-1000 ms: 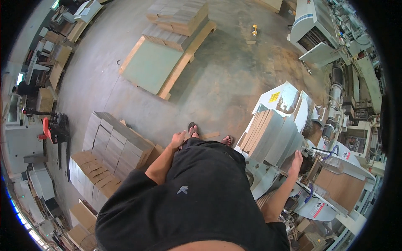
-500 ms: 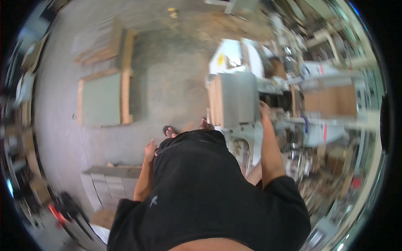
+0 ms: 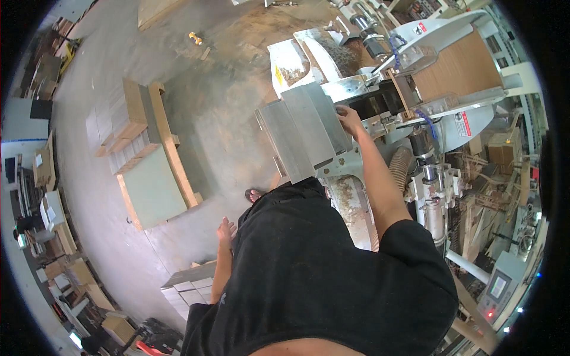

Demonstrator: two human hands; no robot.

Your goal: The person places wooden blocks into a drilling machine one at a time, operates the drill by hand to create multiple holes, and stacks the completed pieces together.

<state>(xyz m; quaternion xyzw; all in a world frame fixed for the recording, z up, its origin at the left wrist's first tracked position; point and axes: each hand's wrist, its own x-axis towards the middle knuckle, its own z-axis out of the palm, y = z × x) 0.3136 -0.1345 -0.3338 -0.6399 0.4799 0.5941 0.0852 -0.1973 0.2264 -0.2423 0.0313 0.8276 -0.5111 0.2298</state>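
Grey flat boards lie in overlapping stacks on the white metal machine in front of me, to the right. My right hand is at their right edge, fingers curled and closed on the rim of a grey board; the fingertips are partly hidden. My left hand hangs low beside my black clothing, fingers apart, with nothing in it. Beyond the right hand, a wooden panel sits between the machine's white guards.
Left on the floor, a wooden pallet bears a pale green sheet and stacked boards. Another stack stands behind my left hand. A yellow tool lies on the far floor. Machine cylinders and a control panel are at right.
My view has turned, so the pallet and machine appear tilted, and the picture is sharper. My right hand stays at the boards' right edge; my left hand still hangs at my side.
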